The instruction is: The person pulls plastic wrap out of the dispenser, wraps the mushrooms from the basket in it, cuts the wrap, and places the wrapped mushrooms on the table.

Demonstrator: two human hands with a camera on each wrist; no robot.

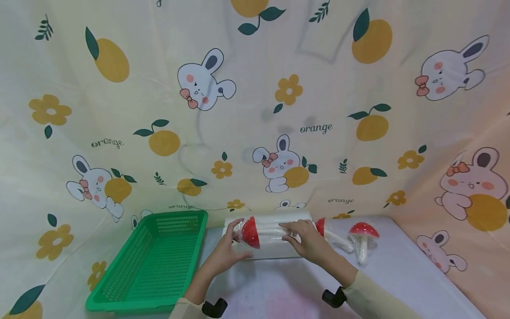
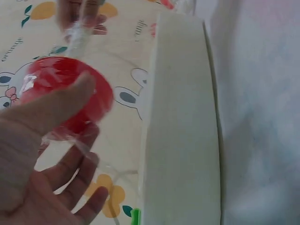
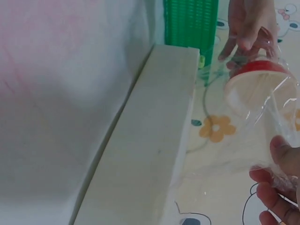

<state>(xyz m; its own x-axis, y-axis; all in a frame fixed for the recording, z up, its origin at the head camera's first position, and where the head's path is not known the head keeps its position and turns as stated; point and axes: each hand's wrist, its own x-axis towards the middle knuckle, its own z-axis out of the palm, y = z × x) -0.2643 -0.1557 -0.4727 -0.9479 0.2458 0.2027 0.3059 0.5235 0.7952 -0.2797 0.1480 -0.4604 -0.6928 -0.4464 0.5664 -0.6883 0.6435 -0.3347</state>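
A toy mushroom [image 1: 250, 232] with a red cap and pale stem, in clear plastic wrap, is held lengthwise over a white block. My left hand [image 1: 227, 250] is at its cap end, with fingers behind the cap and the thumb in front of it in the left wrist view. Plastic bunches near those fingers. Farther along, my right hand [image 1: 308, 241] grips the wrapped stem [image 3: 269, 110] between thumb and fingers. The cap's pale underside [image 3: 251, 89] faces the right hand.
The long white block [image 1: 271, 252] lies on the white-covered table. At left stands a green plastic basket [image 1: 195, 261]. Two more wrapped mushrooms lie at right, one [image 1: 338, 241] partly behind my right hand, the other [image 1: 362, 228] beside it. A printed cloth [image 1: 255, 119] hangs behind.
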